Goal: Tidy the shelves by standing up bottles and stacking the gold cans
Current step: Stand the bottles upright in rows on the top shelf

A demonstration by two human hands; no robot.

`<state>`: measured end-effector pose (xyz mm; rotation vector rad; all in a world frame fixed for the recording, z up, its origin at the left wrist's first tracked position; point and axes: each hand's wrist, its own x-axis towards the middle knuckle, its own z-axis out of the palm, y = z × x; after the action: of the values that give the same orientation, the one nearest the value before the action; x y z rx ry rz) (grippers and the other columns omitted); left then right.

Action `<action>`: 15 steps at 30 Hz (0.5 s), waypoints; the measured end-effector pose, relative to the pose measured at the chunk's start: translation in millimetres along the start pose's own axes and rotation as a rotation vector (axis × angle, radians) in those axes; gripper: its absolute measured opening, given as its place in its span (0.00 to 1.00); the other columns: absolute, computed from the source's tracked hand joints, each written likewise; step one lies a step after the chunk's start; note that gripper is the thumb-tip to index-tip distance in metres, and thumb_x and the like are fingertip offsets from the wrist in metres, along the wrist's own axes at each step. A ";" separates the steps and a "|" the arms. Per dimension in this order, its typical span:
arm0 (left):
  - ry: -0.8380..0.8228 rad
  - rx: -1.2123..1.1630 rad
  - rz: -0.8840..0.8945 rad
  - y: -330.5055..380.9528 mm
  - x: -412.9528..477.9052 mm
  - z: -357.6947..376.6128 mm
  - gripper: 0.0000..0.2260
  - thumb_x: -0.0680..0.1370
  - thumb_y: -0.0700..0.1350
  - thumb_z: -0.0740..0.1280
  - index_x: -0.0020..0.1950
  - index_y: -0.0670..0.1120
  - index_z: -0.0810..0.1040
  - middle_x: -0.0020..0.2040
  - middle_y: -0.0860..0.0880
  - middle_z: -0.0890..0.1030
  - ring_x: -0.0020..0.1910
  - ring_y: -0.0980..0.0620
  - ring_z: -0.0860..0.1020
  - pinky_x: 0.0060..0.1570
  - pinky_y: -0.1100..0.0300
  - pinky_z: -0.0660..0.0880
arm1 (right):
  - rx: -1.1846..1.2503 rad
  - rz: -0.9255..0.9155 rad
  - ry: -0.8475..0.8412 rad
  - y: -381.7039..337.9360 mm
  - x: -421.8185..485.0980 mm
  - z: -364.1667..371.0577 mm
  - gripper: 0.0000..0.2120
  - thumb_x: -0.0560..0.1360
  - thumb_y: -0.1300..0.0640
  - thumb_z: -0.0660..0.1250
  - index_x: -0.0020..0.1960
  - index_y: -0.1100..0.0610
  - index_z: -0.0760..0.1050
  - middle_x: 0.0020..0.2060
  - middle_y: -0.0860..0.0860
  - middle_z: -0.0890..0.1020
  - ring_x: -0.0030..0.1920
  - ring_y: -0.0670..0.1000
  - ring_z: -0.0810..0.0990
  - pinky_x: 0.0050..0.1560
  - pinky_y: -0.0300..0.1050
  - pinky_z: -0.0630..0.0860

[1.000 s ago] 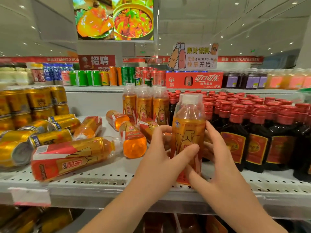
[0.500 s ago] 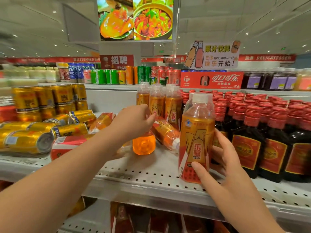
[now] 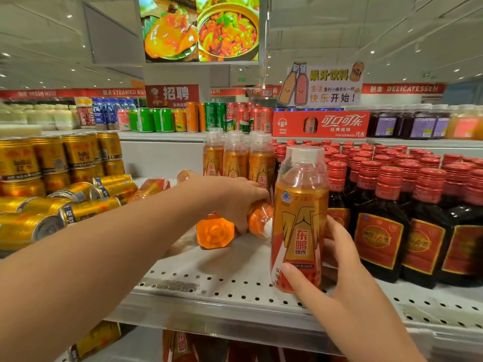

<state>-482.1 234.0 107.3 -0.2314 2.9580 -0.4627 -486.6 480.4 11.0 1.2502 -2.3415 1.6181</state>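
An orange drink bottle [image 3: 299,220] stands upright at the front of the white perforated shelf [image 3: 209,288]. My right hand [image 3: 337,278] grips its lower part, thumb in front and fingers behind. My left hand [image 3: 235,199] reaches across and curls over a fallen orange bottle [image 3: 258,219] that lies just left of the upright one. Another fallen bottle [image 3: 214,231] points its base at me beside it. Three upright orange bottles [image 3: 235,160] stand behind. Gold cans [image 3: 88,210] lie on their sides at the left.
Stacked upright gold cans [image 3: 52,160] fill the far left. Rows of dark red-capped bottles [image 3: 392,205] crowd the right of the shelf. More fallen orange bottles [image 3: 151,186] lie behind my left arm. Mixed cans and a red carton [image 3: 321,124] line the upper shelf.
My left hand let go of the upright bottle and reached left and back to a fallen bottle. My right hand stayed on the upright bottle, which now stands on the shelf.
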 end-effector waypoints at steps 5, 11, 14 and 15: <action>0.201 -0.160 -0.089 -10.1 -10.6 -1.8 0.33 0.72 0.61 0.75 0.72 0.53 0.67 0.62 0.50 0.78 0.56 0.47 0.77 0.54 0.50 0.78 | -0.020 -0.010 0.007 -1.6 2.5 4.6 0.41 0.58 0.22 0.65 0.63 0.15 0.45 0.56 0.22 0.71 0.54 0.20 0.68 0.47 0.32 0.70; 0.440 -0.835 -0.230 -30.5 -21.2 -5.4 0.19 0.72 0.66 0.73 0.53 0.55 0.79 0.46 0.56 0.82 0.45 0.55 0.81 0.34 0.65 0.75 | 0.025 -0.009 -0.030 -1.0 8.8 9.5 0.41 0.63 0.30 0.72 0.63 0.16 0.48 0.59 0.29 0.74 0.54 0.20 0.69 0.48 0.33 0.71; 0.485 -0.953 -0.252 -31.0 -19.7 1.1 0.18 0.71 0.69 0.72 0.45 0.56 0.79 0.39 0.55 0.83 0.39 0.55 0.81 0.33 0.62 0.78 | 0.017 0.000 -0.056 -1.6 14.5 13.8 0.44 0.63 0.32 0.73 0.68 0.20 0.47 0.62 0.31 0.73 0.54 0.19 0.67 0.51 0.34 0.71; 0.475 -0.962 -0.251 -31.1 -18.3 2.9 0.20 0.70 0.70 0.71 0.47 0.54 0.79 0.40 0.53 0.83 0.40 0.54 0.82 0.35 0.60 0.80 | 0.019 0.007 -0.056 -1.8 16.1 15.4 0.44 0.64 0.32 0.73 0.69 0.22 0.47 0.61 0.30 0.72 0.54 0.20 0.68 0.51 0.34 0.71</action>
<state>-459.7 207.0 116.4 -0.6581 3.3490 1.0711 -490.3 458.4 12.4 1.3099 -2.3708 1.6328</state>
